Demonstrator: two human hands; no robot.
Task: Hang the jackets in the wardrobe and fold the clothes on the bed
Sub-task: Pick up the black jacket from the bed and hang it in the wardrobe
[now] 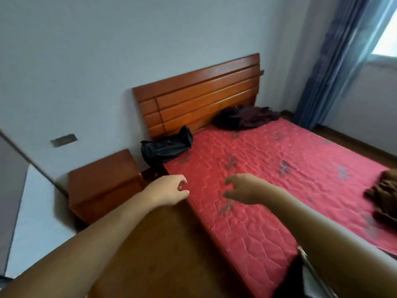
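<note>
A bed with a red quilted mattress (268,179) fills the right half of the head view. A black jacket (166,147) lies crumpled at the mattress's near head corner. A dark maroon garment (245,118) is heaped against the wooden headboard (199,97). A brown garment (384,194) lies at the right edge of the frame. My left hand (170,190) hovers over the bed's near edge, fingers loosely curled, holding nothing. My right hand (240,189) hovers above the mattress, fingers loosely curled and empty. Both hands are well short of the black jacket.
A wooden nightstand (103,183) stands left of the bed against the wall. Brown wood floor (154,254) lies below my arms. A blue curtain (335,67) hangs by a window at the far right. A pale panel (12,190) stands at the left edge.
</note>
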